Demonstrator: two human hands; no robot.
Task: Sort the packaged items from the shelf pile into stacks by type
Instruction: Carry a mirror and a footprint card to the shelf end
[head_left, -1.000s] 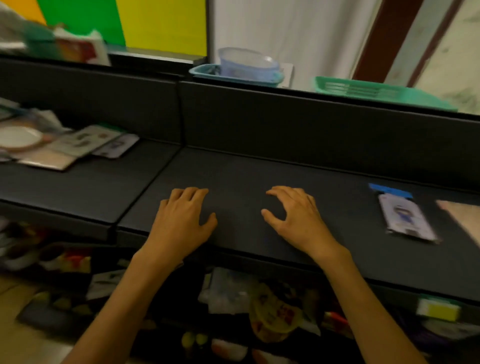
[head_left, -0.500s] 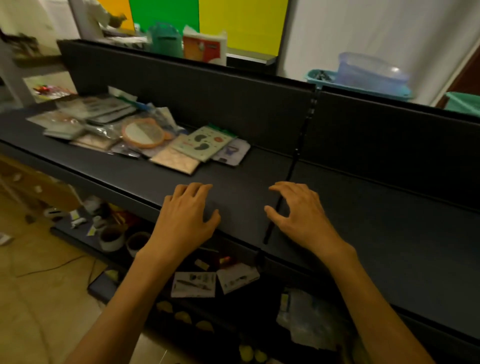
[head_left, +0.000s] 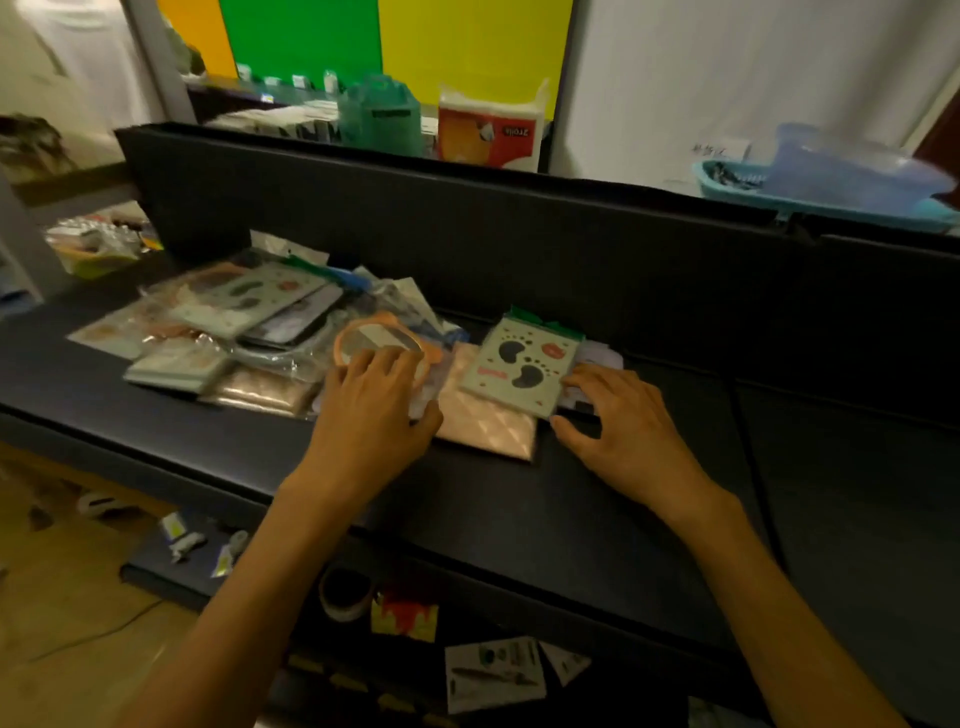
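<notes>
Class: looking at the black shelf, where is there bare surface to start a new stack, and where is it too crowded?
Bare shelf runs right of the right hand, past the panel seam. A narrower bare strip lies along the front edge, below the left hand. Crowded: the pile at left, up to the spotted green card and pink quilted packet.

Landmark: the black back panel (head_left: 519, 244) standing behind the shelf.
Tissue pack (head_left: 491, 130): red and white, upright just behind the panel's top edge.
Green container (head_left: 379, 117): translucent, behind the panel, just left of the tissue pack.
Blue basket (head_left: 727, 195): behind the panel's right part, holding a pale blue plastic tub (head_left: 852, 171).
Colored wall panels (head_left: 395, 47): orange, green and yellow, far behind the panel.
White curtain (head_left: 727, 73): behind the panel, right of the yellow.
Printed card (head_left: 493, 673): white, well below the panel on a lower level, beside a red and yellow packet (head_left: 405, 618).
Floor (head_left: 62, 597): tan, below and left of the panel.
</notes>
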